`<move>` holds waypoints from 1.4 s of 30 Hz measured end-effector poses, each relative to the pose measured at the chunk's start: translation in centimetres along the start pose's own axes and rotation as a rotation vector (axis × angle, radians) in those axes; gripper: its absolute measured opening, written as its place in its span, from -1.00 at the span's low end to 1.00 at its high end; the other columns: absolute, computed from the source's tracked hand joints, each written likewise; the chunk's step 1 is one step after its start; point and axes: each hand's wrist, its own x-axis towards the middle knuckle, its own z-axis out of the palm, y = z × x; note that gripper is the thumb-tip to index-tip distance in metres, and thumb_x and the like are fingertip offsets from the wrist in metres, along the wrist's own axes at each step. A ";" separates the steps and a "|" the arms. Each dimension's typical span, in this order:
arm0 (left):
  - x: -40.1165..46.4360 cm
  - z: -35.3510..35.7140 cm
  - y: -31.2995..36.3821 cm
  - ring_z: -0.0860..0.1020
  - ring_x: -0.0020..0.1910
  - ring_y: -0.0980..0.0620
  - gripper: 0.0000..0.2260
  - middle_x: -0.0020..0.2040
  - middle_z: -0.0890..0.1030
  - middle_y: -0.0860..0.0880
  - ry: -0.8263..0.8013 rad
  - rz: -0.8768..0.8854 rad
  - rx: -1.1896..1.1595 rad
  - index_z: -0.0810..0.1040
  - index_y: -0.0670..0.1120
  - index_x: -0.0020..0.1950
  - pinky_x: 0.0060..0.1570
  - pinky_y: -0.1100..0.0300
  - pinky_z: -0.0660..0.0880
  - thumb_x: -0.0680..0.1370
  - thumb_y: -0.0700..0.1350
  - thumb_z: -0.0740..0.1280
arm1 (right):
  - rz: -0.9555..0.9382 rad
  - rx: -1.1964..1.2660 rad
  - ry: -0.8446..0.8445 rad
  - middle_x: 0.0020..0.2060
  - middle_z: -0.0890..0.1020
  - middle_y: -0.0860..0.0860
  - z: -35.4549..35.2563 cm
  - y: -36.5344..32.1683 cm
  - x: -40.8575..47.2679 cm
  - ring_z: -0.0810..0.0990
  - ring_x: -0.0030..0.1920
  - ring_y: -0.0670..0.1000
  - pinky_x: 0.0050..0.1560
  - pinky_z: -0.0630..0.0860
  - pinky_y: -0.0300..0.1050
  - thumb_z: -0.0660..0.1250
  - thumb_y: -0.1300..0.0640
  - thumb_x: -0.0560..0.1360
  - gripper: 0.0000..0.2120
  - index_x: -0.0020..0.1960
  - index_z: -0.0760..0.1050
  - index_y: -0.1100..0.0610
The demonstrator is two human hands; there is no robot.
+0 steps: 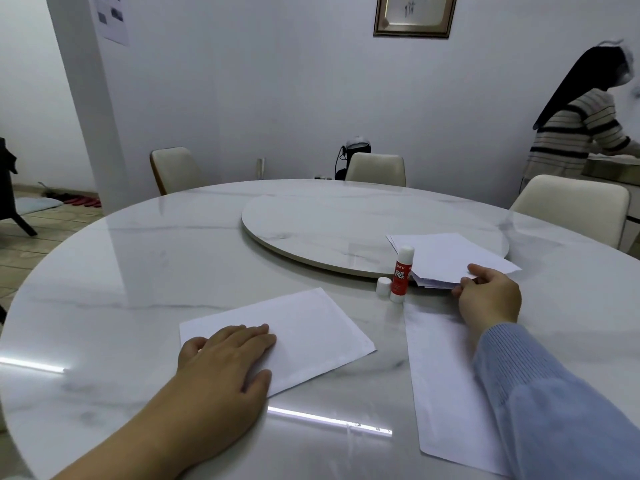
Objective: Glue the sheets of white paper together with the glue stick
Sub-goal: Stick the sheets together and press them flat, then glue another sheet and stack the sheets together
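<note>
While left hand [227,355] presses flat on sheet [298,334], right hand [490,299] pinches paper stack [446,258].

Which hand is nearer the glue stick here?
Right. The right hand pinches the paper stack just right of the upright glue stick. The left hand lies flat on a sheet farther down-left.

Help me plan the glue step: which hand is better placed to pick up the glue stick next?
Right. The right hand grips the stack of white paper sheets right beside the upright red-and-white glue stick. The left hand lies flat on the near white sheet, farther away, steadying it.
</note>
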 end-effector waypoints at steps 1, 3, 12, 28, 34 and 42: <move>0.0 0.0 0.0 0.01 0.45 0.33 -0.21 0.47 0.09 0.36 0.000 0.000 0.000 0.13 0.23 0.45 0.30 0.29 -0.08 0.22 0.25 -0.30 | -0.009 0.010 0.010 -0.06 0.62 0.12 0.0 -0.1 -0.1 0.62 -0.14 0.08 0.09 0.50 -0.12 0.22 0.33 0.54 -0.69 0.25 0.51 0.18; 0.1 0.0 -0.1 0.00 0.45 0.33 -0.20 0.47 0.09 0.36 -0.003 0.001 -0.001 0.13 0.23 0.45 0.28 0.31 -0.09 0.22 0.25 -0.30 | -0.016 0.033 0.017 -0.09 0.61 0.09 -0.1 -0.3 -0.2 0.62 -0.16 0.07 0.16 0.52 -0.07 0.23 0.33 0.54 -0.69 0.25 0.52 0.17; 0.0 -0.2 0.1 -0.02 0.45 0.35 -0.20 0.47 0.07 0.37 -0.008 -0.002 0.000 0.12 0.25 0.45 0.29 0.31 -0.11 0.21 0.25 -0.31 | -0.017 0.079 -0.021 -0.23 0.56 0.06 0.0 -0.1 -0.2 0.58 -0.19 0.06 0.03 0.47 -0.15 0.22 0.33 0.54 -0.70 0.25 0.51 0.19; 0.0 -0.3 0.2 -0.01 0.46 0.33 -0.22 0.47 0.08 0.36 -0.031 -0.026 -0.016 0.13 0.24 0.45 0.29 0.30 -0.11 0.23 0.25 -0.29 | 0.006 0.080 -0.068 -0.13 0.57 0.11 0.2 0.0 0.1 0.51 -0.34 -0.11 -0.03 0.39 -0.19 0.20 0.31 0.56 -0.70 0.26 0.49 0.19; -0.1 -0.4 0.2 -0.01 0.45 0.34 -0.23 0.47 0.08 0.37 -0.043 -0.038 -0.018 0.13 0.24 0.45 0.35 0.25 -0.08 0.24 0.25 -0.28 | -0.014 -0.014 -0.016 0.09 0.60 0.16 -0.2 -0.1 0.0 0.59 0.01 0.14 0.05 0.46 -0.07 0.29 0.16 0.53 -0.69 0.27 0.47 0.10; -0.1 -0.7 0.4 -0.07 0.40 0.43 -0.52 0.49 0.02 0.35 -0.070 0.006 -0.084 0.09 0.25 0.47 0.34 0.35 -0.10 0.52 0.09 -0.10 | -0.280 -0.131 -0.344 0.04 0.44 0.06 0.9 -2.4 -2.2 0.43 -0.01 -0.01 0.00 0.35 -0.11 0.42 -0.10 0.42 -0.53 0.24 0.52 0.12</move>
